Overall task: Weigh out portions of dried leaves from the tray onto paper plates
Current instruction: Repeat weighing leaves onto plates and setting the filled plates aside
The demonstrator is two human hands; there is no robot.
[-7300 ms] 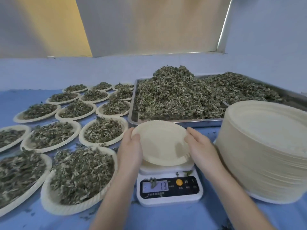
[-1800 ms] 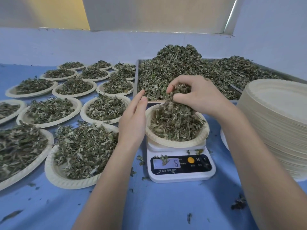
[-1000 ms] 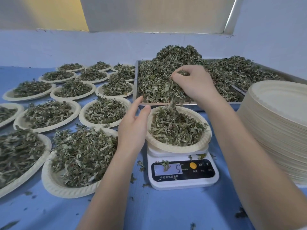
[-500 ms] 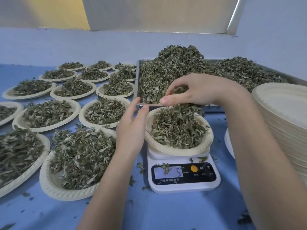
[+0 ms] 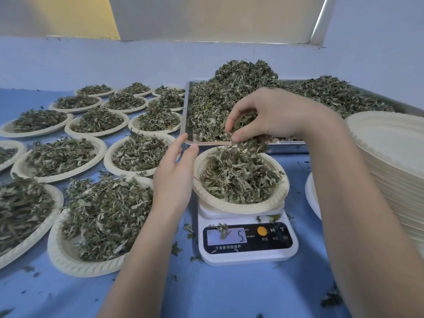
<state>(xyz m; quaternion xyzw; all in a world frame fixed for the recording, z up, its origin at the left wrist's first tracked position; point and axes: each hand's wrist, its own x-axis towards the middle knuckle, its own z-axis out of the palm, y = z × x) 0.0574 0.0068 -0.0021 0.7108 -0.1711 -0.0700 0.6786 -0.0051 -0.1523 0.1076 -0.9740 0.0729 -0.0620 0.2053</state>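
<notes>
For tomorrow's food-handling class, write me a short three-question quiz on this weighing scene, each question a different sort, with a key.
1. True or false: the plate on the scale is empty.
2. The right hand holds a pinch of dried leaves. Is it over A) the scale plate's far rim, B) the stack of empty plates, or C) the scale's display?
3. Fill in: the left hand is beside the plate's ____ rim.

Key: 1 false; 2 A; 3 left.

Soft even daylight, brightest strip at 1 o'clock. Shadows faint, no harsh glare. Wide-angle bowing toward edges. Right forearm (image 5: 367, 226) at 4 o'clock looms large, slightly soft.
</notes>
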